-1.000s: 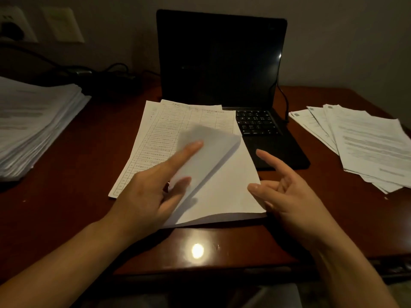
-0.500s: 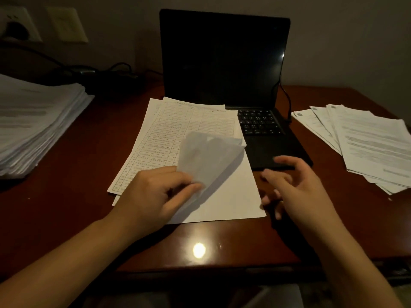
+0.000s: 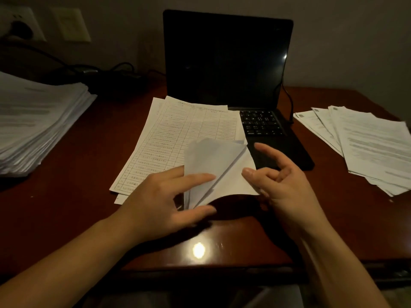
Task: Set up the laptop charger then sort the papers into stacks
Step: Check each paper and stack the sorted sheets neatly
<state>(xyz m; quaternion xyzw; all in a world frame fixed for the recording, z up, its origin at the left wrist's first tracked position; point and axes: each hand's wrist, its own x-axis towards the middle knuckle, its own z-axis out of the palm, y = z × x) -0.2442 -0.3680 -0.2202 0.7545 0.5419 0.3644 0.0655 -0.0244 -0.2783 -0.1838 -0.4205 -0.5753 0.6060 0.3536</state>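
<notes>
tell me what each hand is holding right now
left hand: pinches the lifted sheets
right hand: open, fingers loose, holding nothing

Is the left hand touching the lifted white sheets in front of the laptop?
Touching. In the head view the left hand lays a finger across the lifted sheets, and its thumb sits under their lower edge.

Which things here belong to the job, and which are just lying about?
In the job: laptop, charger cable, wall plug, tall paper pile, middle sheets, lifted sheets pinched by the left hand, fanned papers.
Lying about: wall switch, desk.
</notes>
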